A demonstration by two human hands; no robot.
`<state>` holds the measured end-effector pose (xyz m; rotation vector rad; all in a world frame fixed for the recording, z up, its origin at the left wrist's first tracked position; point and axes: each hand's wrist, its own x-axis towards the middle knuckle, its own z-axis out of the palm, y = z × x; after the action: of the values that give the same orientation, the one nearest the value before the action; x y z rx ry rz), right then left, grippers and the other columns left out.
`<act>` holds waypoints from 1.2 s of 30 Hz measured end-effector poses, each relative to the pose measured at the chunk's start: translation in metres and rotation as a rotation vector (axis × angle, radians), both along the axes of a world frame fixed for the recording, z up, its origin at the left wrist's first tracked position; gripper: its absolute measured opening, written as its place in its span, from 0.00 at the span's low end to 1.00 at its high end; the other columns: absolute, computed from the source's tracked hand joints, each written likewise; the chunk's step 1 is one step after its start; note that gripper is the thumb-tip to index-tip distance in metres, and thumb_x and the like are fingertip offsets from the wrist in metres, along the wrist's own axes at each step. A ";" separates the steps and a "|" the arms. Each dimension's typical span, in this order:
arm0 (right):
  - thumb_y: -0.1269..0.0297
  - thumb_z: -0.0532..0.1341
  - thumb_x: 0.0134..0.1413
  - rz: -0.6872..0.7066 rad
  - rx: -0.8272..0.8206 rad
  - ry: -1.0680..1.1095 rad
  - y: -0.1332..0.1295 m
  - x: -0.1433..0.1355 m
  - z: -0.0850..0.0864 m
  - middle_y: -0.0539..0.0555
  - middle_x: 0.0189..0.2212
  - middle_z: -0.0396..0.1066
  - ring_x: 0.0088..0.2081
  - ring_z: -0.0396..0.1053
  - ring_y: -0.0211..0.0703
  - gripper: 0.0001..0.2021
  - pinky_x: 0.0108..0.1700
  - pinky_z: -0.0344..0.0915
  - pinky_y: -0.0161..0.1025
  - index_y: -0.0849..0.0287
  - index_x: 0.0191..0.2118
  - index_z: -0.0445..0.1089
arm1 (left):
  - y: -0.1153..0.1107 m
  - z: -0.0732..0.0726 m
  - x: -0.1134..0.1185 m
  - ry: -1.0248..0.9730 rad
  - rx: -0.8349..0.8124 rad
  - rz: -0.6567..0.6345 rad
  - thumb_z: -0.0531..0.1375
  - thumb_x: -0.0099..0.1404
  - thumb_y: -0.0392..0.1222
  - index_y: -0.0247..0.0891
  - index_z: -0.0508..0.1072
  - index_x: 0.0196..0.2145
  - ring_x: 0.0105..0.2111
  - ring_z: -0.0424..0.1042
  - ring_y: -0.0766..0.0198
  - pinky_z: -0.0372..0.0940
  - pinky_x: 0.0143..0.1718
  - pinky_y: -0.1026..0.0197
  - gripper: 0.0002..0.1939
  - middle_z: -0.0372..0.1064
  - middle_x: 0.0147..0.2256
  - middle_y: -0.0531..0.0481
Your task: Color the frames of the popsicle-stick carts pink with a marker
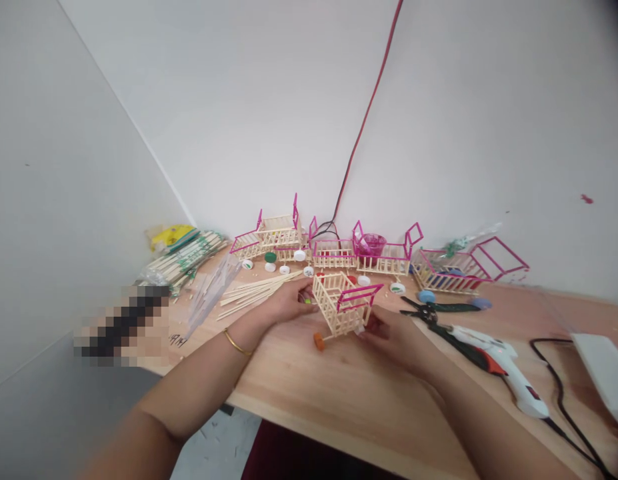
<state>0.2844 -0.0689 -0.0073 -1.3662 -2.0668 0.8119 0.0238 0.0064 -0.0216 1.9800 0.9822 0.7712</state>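
A small cart of pale wooden sticks with a pink handle frame is tilted over the front middle of the wooden table. One orange wheel shows at its lower left corner. My left hand is at the cart's left side, fingers curled, with a small yellow-green bit near the fingertips; what it grips is partly hidden. My right hand is closed on the cart's lower right corner, where a whitish piece shows by the fingers.
Several similar carts with bottle-cap wheels line the wall, one by a pink cup. Loose sticks and bundled sticks lie left. Pliers, a white glue gun, its cable and a white box are right.
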 end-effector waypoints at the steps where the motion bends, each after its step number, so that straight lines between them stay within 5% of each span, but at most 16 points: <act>1: 0.63 0.59 0.51 -0.002 0.026 -0.013 0.001 0.000 -0.001 0.52 0.29 0.73 0.30 0.69 0.44 0.05 0.33 0.64 0.38 0.56 0.33 0.69 | 0.000 0.001 -0.001 0.001 -0.014 -0.008 0.67 0.52 0.36 0.37 0.71 0.51 0.35 0.67 0.66 0.62 0.36 0.65 0.27 0.72 0.39 0.51; 6: 0.65 0.56 0.51 -0.091 0.188 -0.108 0.008 0.007 -0.011 0.52 0.25 0.70 0.28 0.67 0.44 0.05 0.32 0.62 0.38 0.56 0.31 0.68 | -0.001 0.004 -0.004 -0.067 -0.179 -0.075 0.69 0.47 0.33 0.34 0.73 0.45 0.31 0.68 0.67 0.64 0.33 0.65 0.25 0.71 0.33 0.52; 15: 0.65 0.54 0.52 -0.187 0.175 -0.050 0.018 0.018 -0.025 0.52 0.29 0.73 0.33 0.70 0.44 0.07 0.37 0.64 0.39 0.56 0.35 0.69 | -0.007 0.005 -0.003 -0.200 -0.585 -0.315 0.74 0.43 0.33 0.42 0.65 0.58 0.36 0.77 0.62 0.70 0.37 0.63 0.44 0.73 0.43 0.46; 19: 0.63 0.56 0.53 -0.229 0.177 0.016 0.021 0.019 -0.031 0.52 0.29 0.74 0.32 0.72 0.44 0.07 0.37 0.67 0.40 0.56 0.35 0.69 | -0.009 0.007 -0.002 -0.233 -0.626 -0.362 0.75 0.41 0.31 0.45 0.62 0.59 0.36 0.77 0.62 0.71 0.37 0.63 0.49 0.74 0.45 0.46; 27: 0.61 0.59 0.53 -0.194 0.055 0.360 0.032 0.022 -0.050 0.55 0.39 0.76 0.42 0.75 0.47 0.12 0.46 0.70 0.44 0.54 0.43 0.70 | -0.006 0.002 -0.004 -0.268 -0.649 -0.350 0.74 0.40 0.29 0.39 0.67 0.53 0.35 0.77 0.64 0.71 0.37 0.64 0.42 0.75 0.38 0.49; 36: 0.57 0.60 0.53 -0.180 0.000 0.414 0.032 0.022 -0.050 0.57 0.41 0.76 0.44 0.75 0.47 0.14 0.47 0.71 0.44 0.55 0.45 0.69 | -0.009 0.004 -0.001 -0.290 -0.605 -0.299 0.73 0.41 0.28 0.41 0.64 0.55 0.34 0.76 0.65 0.71 0.37 0.63 0.44 0.74 0.38 0.50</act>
<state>0.3064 -0.0372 -0.0572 -1.2398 -1.6033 0.9254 0.0226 -0.0030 -0.0172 1.3966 0.6283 0.4964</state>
